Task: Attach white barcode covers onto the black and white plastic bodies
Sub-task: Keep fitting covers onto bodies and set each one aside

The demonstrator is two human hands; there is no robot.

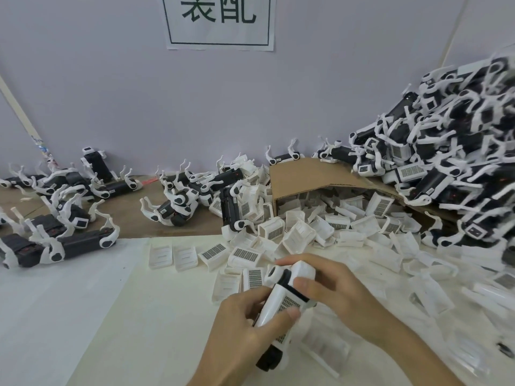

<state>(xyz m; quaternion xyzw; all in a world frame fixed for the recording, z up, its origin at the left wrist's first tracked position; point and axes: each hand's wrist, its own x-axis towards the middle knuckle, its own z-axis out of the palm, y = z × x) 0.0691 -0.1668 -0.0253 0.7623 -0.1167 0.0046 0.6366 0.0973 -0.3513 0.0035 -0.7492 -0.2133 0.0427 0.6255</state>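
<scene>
White barcode cover lies along the side of the black and white plastic body, held up just over the near part of the table, both hands on it. The left hand wraps the lower half of the body, its thumb pressed flat on the cover's printed patch. The right hand grasps the upper end, thumb across the black band and fingers curled over the white top. The piece is tilted, its black end pointing down toward the person. From here I can't tell whether the cover is fully clipped in.

Just beyond the hands, loose covers are scattered over the white surface, some face up with the barcode showing, some hollow side up. They spill from a cardboard box tipped on its side. To the right a tall heap of bodies leans against the wall. More bodies lie spread over a brown board to the left. A paper sign hangs on the wall above.
</scene>
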